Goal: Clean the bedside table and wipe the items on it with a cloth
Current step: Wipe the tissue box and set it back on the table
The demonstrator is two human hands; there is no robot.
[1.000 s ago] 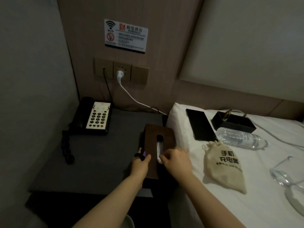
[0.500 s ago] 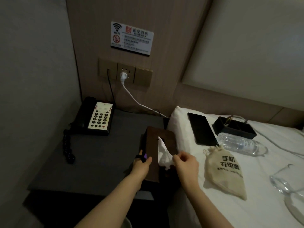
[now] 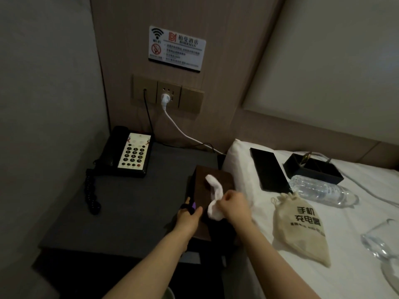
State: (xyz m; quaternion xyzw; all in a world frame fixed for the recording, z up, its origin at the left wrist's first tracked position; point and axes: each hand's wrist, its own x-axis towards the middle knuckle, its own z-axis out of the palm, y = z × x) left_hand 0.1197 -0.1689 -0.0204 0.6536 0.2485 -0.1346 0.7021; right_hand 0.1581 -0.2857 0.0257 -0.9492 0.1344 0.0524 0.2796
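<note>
While the left hand (image 3: 188,216) is curled against the tissue box (image 3: 212,190) on the bedside table (image 3: 129,212), a white tissue (image 3: 214,199) is pinched by the right hand (image 3: 234,205).

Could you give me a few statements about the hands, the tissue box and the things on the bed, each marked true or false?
1. The right hand pinches a white tissue coming out of the tissue box. True.
2. The left hand rests on the phone. False: it holds the box's left side; the phone sits apart, at the back left of the table.
3. The water bottle stands upright on the table. False: it lies on its side on the bed.
4. A white plug sits in the wall socket. True.
5. The cloth bag hangs on the wall. False: it lies on the bed.
</note>
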